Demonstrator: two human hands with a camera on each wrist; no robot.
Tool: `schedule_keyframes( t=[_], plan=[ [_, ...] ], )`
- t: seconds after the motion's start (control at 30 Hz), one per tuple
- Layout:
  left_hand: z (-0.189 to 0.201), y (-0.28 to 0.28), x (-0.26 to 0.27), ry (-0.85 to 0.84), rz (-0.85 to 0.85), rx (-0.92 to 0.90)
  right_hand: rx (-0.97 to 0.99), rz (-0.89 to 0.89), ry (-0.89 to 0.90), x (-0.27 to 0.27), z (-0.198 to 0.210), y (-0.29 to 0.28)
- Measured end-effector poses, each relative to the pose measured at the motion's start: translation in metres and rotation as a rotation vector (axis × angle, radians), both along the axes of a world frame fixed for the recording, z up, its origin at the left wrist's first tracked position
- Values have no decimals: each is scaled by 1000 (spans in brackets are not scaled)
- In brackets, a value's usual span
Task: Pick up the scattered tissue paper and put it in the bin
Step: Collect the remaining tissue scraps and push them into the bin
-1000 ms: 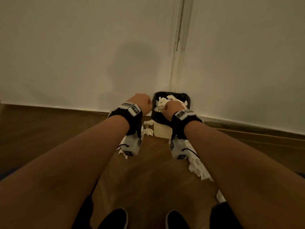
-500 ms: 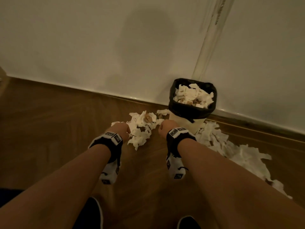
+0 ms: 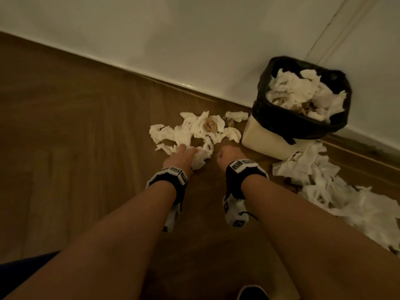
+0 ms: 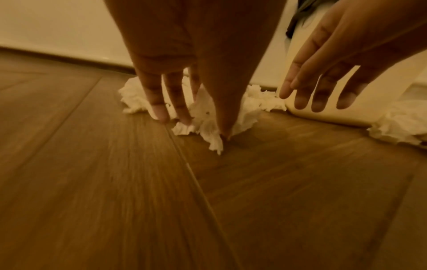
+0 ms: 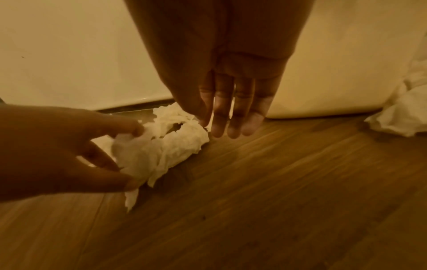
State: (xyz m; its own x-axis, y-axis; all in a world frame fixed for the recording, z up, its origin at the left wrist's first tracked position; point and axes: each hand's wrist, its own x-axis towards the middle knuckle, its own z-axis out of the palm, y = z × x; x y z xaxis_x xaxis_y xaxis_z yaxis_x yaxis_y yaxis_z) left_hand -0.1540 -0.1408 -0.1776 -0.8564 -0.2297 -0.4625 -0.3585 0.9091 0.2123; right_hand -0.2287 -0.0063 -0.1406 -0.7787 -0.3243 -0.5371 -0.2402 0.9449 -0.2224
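A cream bin (image 3: 266,137) with a black liner stands against the wall, heaped with white tissue. A pile of torn tissue paper (image 3: 194,128) lies on the floor to its left. My left hand (image 3: 184,155) is down on the near edge of that pile. In the right wrist view its thumb and fingers (image 5: 129,127) pinch a wad of tissue (image 5: 161,151). In the left wrist view the fingertips (image 4: 159,115) reach the floor. My right hand (image 3: 229,153) hovers just right of it, fingers straight (image 5: 231,124) and holding nothing, close to the bin's base (image 5: 323,73).
A second, longer trail of tissue (image 3: 324,182) spreads from the bin's right side toward me. The white wall and its skirting (image 3: 151,76) run behind the pile. Bare wooden floor (image 3: 75,148) stretches to the left. A dark shoe (image 3: 253,293) shows at the bottom.
Both hands came down from the bin's mouth to the floor pile left of it. The left hand has spread and closed onto a wad of tissue.
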Motion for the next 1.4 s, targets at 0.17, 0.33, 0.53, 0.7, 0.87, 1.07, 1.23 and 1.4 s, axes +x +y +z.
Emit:
schedule_keyframes(
  t=[0.17,0.33,0.53,0.7,0.87,1.07,1.23,1.4],
  plan=[
    [-10,-9,10,226,436,254,-76,-37,81,-8,-11,-12],
    [-15,-25,28,368,911,500,-167,-75,134,-11,-29,-29],
    [-23,-38,46,334,1149,678,-99,44,18,5,-58,-40],
    [-33,-44,54,338,1256,759,22,169,68,16,-65,-49],
    [-25,-49,51,146,1085,520,-77,-36,-25,18,-55,-47],
    [6,-44,52,-58,718,444,-585,-685,-384,23,-30,-31],
    [43,-32,60,242,1438,1342,-911,-1019,-692,26,3,-7],
    [73,-34,74,483,1667,1575,-1039,-1058,-776,40,42,23]
  ],
)
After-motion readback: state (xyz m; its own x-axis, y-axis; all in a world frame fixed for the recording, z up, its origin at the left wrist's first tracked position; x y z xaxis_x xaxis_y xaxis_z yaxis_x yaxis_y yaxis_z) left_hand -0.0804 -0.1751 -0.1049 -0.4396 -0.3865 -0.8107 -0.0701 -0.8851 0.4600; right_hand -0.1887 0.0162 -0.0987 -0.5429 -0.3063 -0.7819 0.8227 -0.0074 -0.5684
